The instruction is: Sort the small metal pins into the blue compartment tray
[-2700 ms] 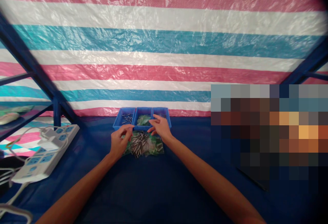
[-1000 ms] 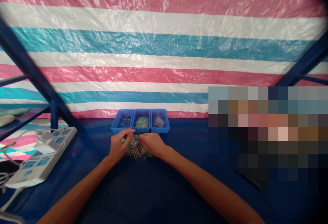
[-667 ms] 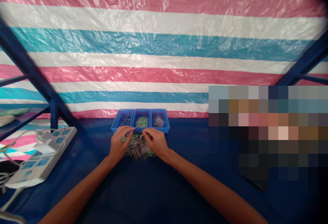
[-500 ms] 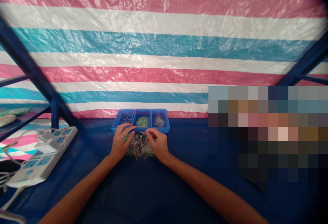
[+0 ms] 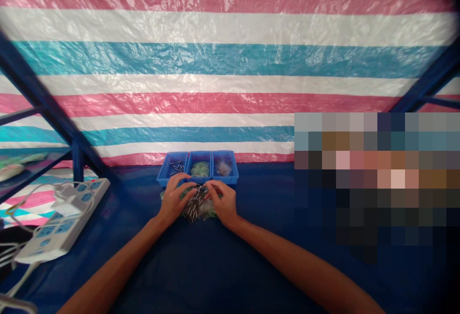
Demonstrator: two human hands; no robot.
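A mixed pile [image 5: 194,204] of thin dark and silvery metal pieces, like screws or pins, lies on the blue table with clear and greenish bits around it. My left hand [image 5: 175,198] curves over its left side, thumb and fingers apart, with nothing visible in them. On the right edge, my right hand [image 5: 224,202] has thumb and forefinger pinched together; whatever is between them is too small to make out. Just behind stand three joined blue bins: the left bin [image 5: 163,176] with a few metal pieces, the middle bin [image 5: 200,180] with green pieces, the right bin [image 5: 234,176] with clear, whitish pieces.
A white power strip [image 5: 77,228] with plugs and cables lies at the left of the blue table [image 5: 194,271]. Blue frame bars [image 5: 46,98] rise on both sides, before a striped plastic sheet [image 5: 215,60]. A blurred-out patch covers the right.
My left hand has shifted slightly right, its fingertips now closer to my right hand over the pile. My right hand stays pinched at nearly the same spot. The view has tilted slightly.
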